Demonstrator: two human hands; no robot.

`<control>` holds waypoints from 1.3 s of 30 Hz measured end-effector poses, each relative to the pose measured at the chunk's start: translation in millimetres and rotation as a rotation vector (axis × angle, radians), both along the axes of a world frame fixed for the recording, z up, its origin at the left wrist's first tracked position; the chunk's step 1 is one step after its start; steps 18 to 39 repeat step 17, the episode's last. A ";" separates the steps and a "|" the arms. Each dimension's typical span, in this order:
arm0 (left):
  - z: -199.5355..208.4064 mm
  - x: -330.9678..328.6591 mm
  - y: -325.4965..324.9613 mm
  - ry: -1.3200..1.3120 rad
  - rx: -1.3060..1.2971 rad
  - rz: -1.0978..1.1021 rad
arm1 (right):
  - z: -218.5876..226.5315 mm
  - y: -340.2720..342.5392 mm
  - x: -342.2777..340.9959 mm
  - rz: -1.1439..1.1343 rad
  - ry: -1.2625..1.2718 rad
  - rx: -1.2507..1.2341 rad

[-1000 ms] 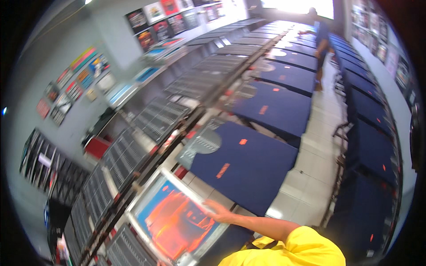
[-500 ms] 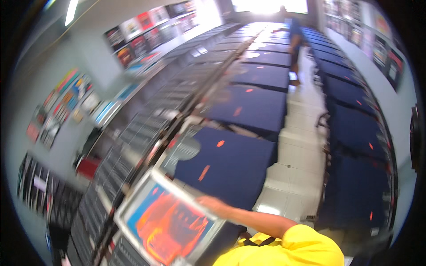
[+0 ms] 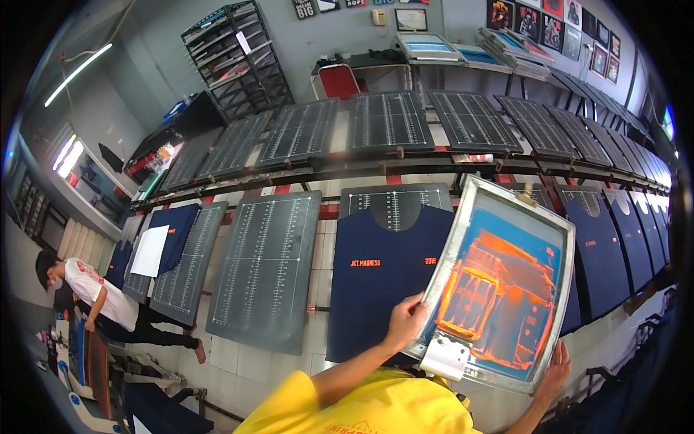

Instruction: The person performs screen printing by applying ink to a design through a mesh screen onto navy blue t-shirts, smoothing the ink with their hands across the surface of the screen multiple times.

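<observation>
I hold a screen-printing frame (image 3: 568,267) tilted in front of me, its blue mesh smeared with orange ink. My left hand (image 3: 406,320) is closed round the frame's left edge. My right hand (image 3: 555,370) grips the lower right edge, some of its fingers hidden. A squeegee (image 3: 445,355) with a pale body rests on the mesh at the lower left corner, close to my left hand. Partly behind the frame, a navy T-shirt (image 3: 379,296) with small orange chest prints is spread on a dark board marked with white scales.
A bare grey printing board (image 3: 266,267) is left of the shirt. More navy shirts (image 3: 603,249) lie on boards to the right. Behind runs a second row of boards (image 3: 390,119). A person in a white shirt (image 3: 101,293) bends over at the far left.
My view has swung from along the aisle to across the tables. The printing frame now appears right of centre, and both my hands show on it, where only one arm was plainly visible.
</observation>
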State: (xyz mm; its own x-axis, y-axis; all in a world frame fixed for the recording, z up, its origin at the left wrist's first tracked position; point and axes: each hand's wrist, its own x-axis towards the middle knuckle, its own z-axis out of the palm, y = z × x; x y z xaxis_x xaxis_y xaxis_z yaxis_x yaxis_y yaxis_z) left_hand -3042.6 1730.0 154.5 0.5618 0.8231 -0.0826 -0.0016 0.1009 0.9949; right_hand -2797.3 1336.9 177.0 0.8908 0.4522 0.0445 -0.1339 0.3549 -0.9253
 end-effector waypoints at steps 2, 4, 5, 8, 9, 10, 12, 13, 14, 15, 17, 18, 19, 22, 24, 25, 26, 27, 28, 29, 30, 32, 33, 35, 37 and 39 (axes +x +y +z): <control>-1.4 10.1 -9.1 0.015 -0.002 -0.058 | 2.1 -22.6 -10.5 -0.035 0.013 0.004; -2.9 16.2 -15.0 0.042 0.049 -0.113 | 4.7 -39.5 -25.7 -0.064 0.038 0.033; -3.7 19.1 -18.0 0.026 0.042 -0.128 | 4.3 -49.2 -32.3 -0.089 0.022 0.000; -5.3 25.3 -21.4 0.012 0.064 -0.171 | 1.9 -67.9 -50.5 -0.174 0.000 -0.075; -5.9 27.0 -20.6 0.029 0.096 -0.181 | 1.7 -71.4 -56.8 -0.206 0.008 -0.090; -6.2 30.7 -21.3 0.046 0.126 -0.198 | 1.7 -77.0 -64.7 -0.246 0.017 -0.107; 6.8 40.6 -19.1 0.116 0.123 -0.297 | 2.4 -81.8 -83.7 -0.350 0.015 -0.133; 16.8 46.8 -18.4 0.148 0.124 -0.370 | -0.9 -85.8 -92.6 -0.425 0.015 -0.148; 30.1 54.5 -21.4 0.169 0.106 -0.416 | -14.7 -97.3 -104.4 -0.502 -0.148 -0.233; 40.0 62.6 -22.3 0.231 0.138 -0.473 | -17.1 -98.9 -116.6 -0.580 -0.105 -0.252; 48.4 74.3 -25.7 0.246 0.182 -0.463 | -8.8 -133.4 -173.3 -0.808 -0.067 -0.288; 48.4 74.3 -25.7 0.246 0.182 -0.463 | -8.8 -133.4 -173.3 -0.808 -0.067 -0.288; 48.4 74.3 -25.7 0.246 0.182 -0.463 | -8.8 -133.4 -173.3 -0.808 -0.067 -0.288; 48.4 74.3 -25.7 0.246 0.182 -0.463 | -8.8 -133.4 -173.3 -0.808 -0.067 -0.288; 48.4 74.3 -25.7 0.246 0.182 -0.463 | -8.8 -133.4 -173.3 -0.808 -0.067 -0.288; 48.4 74.3 -25.7 0.246 0.182 -0.463 | -8.8 -133.4 -173.3 -0.808 -0.067 -0.288; 48.4 74.3 -25.7 0.246 0.182 -0.463 | -8.8 -133.4 -173.3 -0.808 -0.067 -0.288; 48.4 74.3 -25.7 0.246 0.182 -0.463 | -8.8 -133.4 -173.3 -0.808 -0.067 -0.288; 48.4 74.3 -25.7 0.246 0.182 -0.463 | -8.8 -133.4 -173.3 -0.808 -0.067 -0.288; 48.4 74.3 -25.7 0.246 0.182 -0.463 | -8.8 -133.4 -173.3 -0.808 -0.067 -0.288; 48.4 74.3 -25.7 0.246 0.182 -0.463 | -8.8 -133.4 -173.3 -0.808 -0.067 -0.288; 48.4 74.3 -25.7 0.246 0.182 -0.463 | -8.8 -133.4 -173.3 -0.808 -0.067 -0.288; 48.4 74.3 -25.7 0.246 0.182 -0.463 | -8.8 -133.4 -173.3 -0.808 -0.067 -0.288; 48.4 74.3 -25.7 0.246 0.182 -0.463 | -8.8 -133.4 -173.3 -0.808 -0.067 -0.288; 48.4 74.3 -25.7 0.246 0.182 -0.463 | -8.8 -133.4 -173.3 -0.808 -0.067 -0.288; 48.4 74.3 -25.7 0.246 0.182 -0.463 | -8.8 -133.4 -173.3 -0.808 -0.067 -0.288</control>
